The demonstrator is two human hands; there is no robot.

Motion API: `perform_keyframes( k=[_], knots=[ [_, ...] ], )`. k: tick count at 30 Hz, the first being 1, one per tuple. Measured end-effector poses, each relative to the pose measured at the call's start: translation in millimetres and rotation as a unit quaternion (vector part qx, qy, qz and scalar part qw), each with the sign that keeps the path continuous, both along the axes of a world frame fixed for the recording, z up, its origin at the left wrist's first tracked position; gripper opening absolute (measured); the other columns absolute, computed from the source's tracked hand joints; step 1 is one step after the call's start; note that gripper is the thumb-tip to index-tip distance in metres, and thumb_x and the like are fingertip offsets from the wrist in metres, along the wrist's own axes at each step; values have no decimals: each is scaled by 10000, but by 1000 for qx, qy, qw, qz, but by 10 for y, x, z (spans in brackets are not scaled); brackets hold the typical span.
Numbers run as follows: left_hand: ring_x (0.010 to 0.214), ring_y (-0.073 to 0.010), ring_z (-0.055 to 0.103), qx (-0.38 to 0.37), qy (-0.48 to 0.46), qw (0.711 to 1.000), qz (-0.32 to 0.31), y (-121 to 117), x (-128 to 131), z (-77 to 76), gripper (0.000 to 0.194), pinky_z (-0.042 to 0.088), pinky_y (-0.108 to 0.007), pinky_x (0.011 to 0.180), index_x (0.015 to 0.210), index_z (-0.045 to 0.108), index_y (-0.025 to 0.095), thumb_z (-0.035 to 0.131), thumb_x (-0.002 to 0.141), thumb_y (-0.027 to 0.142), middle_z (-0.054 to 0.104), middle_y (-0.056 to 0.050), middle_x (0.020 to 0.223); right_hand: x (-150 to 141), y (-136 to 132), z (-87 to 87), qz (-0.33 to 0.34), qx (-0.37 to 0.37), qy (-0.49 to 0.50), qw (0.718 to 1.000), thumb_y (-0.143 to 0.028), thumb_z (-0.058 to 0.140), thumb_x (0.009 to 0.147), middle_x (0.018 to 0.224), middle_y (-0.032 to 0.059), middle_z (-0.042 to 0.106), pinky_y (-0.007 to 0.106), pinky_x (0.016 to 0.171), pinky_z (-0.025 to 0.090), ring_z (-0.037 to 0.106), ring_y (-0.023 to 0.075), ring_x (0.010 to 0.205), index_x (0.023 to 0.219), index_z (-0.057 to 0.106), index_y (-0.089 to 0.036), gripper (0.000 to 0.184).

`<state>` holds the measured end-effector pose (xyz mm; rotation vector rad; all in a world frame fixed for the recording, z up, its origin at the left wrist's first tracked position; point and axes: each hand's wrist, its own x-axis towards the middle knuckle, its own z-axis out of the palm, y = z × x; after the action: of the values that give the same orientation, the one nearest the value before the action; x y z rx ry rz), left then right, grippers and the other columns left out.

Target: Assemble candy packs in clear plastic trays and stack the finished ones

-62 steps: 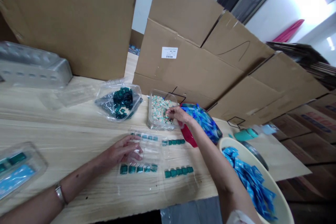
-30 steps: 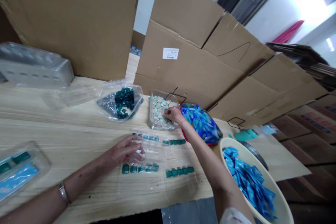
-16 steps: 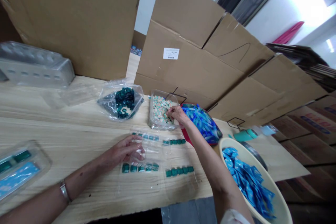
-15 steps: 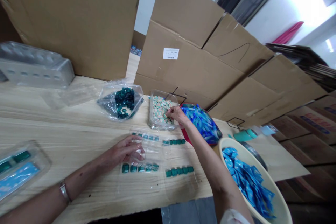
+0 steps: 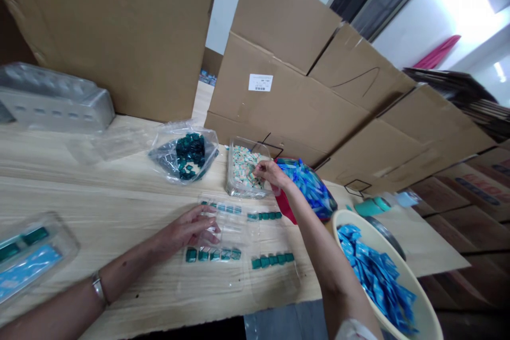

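Observation:
My right hand (image 5: pixel 273 172) reaches over the right side of a clear plastic box (image 5: pixel 235 187) of small pale pieces with green edges (image 5: pixel 245 164). Its thumb and fingertips are pinched together; whatever is between them is too small to make out. My left hand (image 5: pixel 197 226), fingers apart, rests on a clear plastic blister tray (image 5: pixel 211 284) holding rows of small green blocks (image 5: pixel 214 254). Beside that tray, to its right, lies another clear tray (image 5: pixel 274 284) with similar green blocks (image 5: pixel 273 261).
An open plastic bag (image 5: pixel 167 164) of dark green blocks stands behind my left hand. Right of the box are a red basin (image 5: pixel 285 207) of blue sticks and a cream tub (image 5: pixel 422 303) of blue packets. Cardboard (image 5: pixel 287 111) walls the back. A filled clear case (image 5: pixel 66 236) lies left.
My right hand has shifted very slightly to the right over the box. My left hand stays in the same place on the tray.

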<state>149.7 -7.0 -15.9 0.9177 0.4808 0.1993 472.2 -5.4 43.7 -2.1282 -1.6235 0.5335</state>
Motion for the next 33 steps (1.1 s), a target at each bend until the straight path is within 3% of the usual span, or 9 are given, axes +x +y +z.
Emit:
perform_keyframes(
  k=[15,21,28,33],
  knots=[
    [800,-205,657,0,-3,1000,2,-2,-2,2,517,499,-338,693,1167,452,216,657,736,416,637,-52,915,-49,48,-192,8,9,-88,996,-209,687,637,583,-9,589,197,539,344,511,105,576,613,632,-151,84],
    [790,-202,658,1,-1,1000,0,4,3,-8,512,501,-331,683,1162,455,215,657,736,417,633,-51,910,-18,36,-158,-6,34,-57,998,-263,607,720,621,6,593,198,542,371,510,105,571,711,623,-131,133],
    [789,-204,655,1,0,1000,2,4,5,5,498,494,-326,677,1147,465,224,658,734,425,639,-48,906,80,198,24,81,-37,-20,996,-228,637,661,558,-31,557,183,515,363,480,86,525,652,624,-133,96],
    [792,-201,653,-4,-2,1000,2,11,0,-5,507,493,-327,685,1153,471,225,664,728,424,638,-49,908,110,379,-44,117,-57,-44,990,-164,658,616,555,-47,541,171,517,331,452,77,535,663,631,-144,57]
  ],
)
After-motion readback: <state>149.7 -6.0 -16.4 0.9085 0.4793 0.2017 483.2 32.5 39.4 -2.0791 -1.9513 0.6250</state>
